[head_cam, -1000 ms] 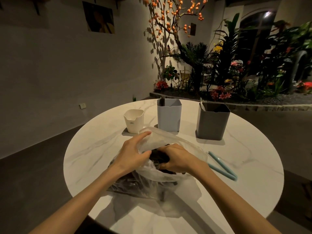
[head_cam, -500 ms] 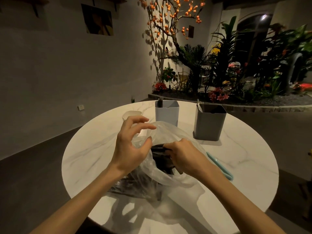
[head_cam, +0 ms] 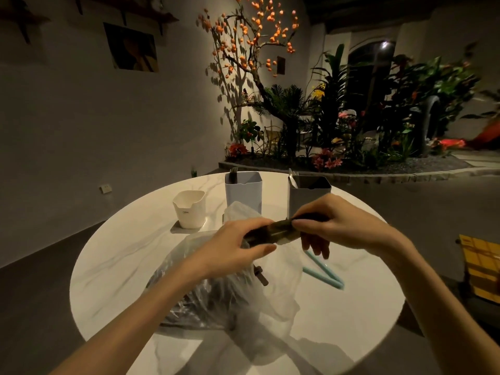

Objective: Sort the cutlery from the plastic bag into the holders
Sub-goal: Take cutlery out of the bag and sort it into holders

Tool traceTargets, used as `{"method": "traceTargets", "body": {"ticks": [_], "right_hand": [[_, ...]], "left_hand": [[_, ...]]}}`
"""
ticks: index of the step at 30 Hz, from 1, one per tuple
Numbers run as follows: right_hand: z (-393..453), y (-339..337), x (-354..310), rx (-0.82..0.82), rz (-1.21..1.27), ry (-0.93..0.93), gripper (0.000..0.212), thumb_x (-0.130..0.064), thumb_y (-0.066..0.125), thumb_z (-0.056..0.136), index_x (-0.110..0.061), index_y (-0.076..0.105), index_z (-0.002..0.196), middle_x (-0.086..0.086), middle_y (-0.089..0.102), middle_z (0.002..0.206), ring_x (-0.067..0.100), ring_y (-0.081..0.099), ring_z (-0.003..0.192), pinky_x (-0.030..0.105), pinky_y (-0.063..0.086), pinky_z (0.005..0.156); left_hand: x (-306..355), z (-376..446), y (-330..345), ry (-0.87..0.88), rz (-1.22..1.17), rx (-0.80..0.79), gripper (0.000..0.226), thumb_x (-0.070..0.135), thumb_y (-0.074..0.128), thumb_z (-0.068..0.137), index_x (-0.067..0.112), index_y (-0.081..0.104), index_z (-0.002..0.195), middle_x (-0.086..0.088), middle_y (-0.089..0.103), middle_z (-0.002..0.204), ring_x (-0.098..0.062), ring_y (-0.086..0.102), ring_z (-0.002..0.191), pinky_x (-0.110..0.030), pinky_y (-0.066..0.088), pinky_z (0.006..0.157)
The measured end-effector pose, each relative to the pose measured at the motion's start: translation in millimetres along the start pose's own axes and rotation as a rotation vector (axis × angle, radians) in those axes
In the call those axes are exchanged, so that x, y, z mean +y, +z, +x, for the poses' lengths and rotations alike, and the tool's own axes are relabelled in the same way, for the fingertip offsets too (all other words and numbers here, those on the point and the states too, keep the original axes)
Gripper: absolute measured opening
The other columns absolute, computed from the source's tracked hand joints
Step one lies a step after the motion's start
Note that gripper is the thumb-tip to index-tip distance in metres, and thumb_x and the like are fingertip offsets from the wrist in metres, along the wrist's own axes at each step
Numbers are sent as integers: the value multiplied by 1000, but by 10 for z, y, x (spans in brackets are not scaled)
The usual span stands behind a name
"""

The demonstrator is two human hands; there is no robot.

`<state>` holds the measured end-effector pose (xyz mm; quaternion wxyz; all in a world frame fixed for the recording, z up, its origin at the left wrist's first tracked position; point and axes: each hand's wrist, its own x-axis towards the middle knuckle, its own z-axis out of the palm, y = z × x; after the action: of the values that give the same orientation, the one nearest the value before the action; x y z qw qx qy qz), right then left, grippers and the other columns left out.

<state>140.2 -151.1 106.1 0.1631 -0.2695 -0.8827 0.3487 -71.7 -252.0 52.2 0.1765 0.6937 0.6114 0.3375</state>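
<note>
Both hands now up out of the plastic bag [head_cam: 216,290]; left hand [head_cam: 238,246] and right hand [head_cam: 334,226] each grip an end of a dark cutlery bundle [head_cam: 278,231], held above the table [head_cam: 121,255].

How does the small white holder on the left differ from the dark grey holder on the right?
The white holder is short, with a wavy, notched rim and rounded shape; the dark grey holder is taller and square-cornered. Nothing rises above the white holder's rim, though its inside is not fully visible; a pale utensil sticks out of the dark grey holder. The right hand partly covers the dark grey holder; the white holder is unobstructed. Both stand upright on the table.
</note>
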Motion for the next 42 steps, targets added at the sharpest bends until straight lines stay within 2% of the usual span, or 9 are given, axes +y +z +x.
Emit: {"method": "traceTargets", "body": {"ticks": [4,9,14,18,25,30,34,38,42], "right_hand": [[-27,-174,-10,107,228,-17,18,-25,66,95,-9,72,102,10,76,81,20,70,63,25,56,54],[81,15,58,388,477,-46,27,-36,77,79,-15,74,96,3,73,76,7,64,63,13,46,51],[151,253,138,363,562,-64,26,-36,70,90,-17,77,107,9,73,84,18,60,67,17,41,49],[206,268,174,376,575,-63,30,-43,71,85,-20,79,104,8,76,91,30,69,85,31,48,65],[266,267,197,393,632,-71,22,-27,72,91,-11,78,104,5,76,85,11,66,67,15,44,50],[300,269,197,398,607,-80,22,-28,72,91,-13,76,107,5,77,89,16,70,72,19,49,53],[422,207,109,375,460,-61,27,-40,73,89,-19,70,106,-2,77,92,14,74,89,29,60,72],[608,-164,34,379,256,-77,19,-32,65,97,-13,65,104,5,73,94,22,72,87,30,60,71],[814,-714,-30,430,145,-118,19,-31,63,98,-13,67,104,-4,75,90,6,73,83,19,51,68]], "left_hand": [[204,120,-23,4,-145,-98,17,17,56,103,20,60,119,2,66,95,-13,66,83,-29,60,81],[315,161,165,-110,-608,-37,21,14,51,103,9,58,123,-1,66,81,-15,60,67,-28,55,66],[295,136,283,-174,-910,-17,27,19,51,100,13,63,124,-9,77,104,-26,75,92,-30,59,78],[267,127,282,-180,-988,-56,31,23,51,98,13,63,125,-9,73,121,-31,71,111,-36,59,90],[225,170,327,-245,-1064,66,28,16,55,98,7,68,121,-11,75,118,-30,72,108,-33,60,87],[201,229,336,-227,-911,88,23,17,51,102,10,68,115,-9,77,104,-26,75,95,-32,60,83],[274,389,330,-209,-622,26,23,24,39,108,17,60,115,-8,66,91,-17,71,79,-31,61,81],[337,810,64,-166,-460,-130,24,26,37,110,21,56,123,0,72,103,-18,74,99,-38,54,101],[500,1320,-219,-70,-386,-206,26,18,56,103,12,59,128,-6,75,114,-17,70,111,-37,48,105]]}}
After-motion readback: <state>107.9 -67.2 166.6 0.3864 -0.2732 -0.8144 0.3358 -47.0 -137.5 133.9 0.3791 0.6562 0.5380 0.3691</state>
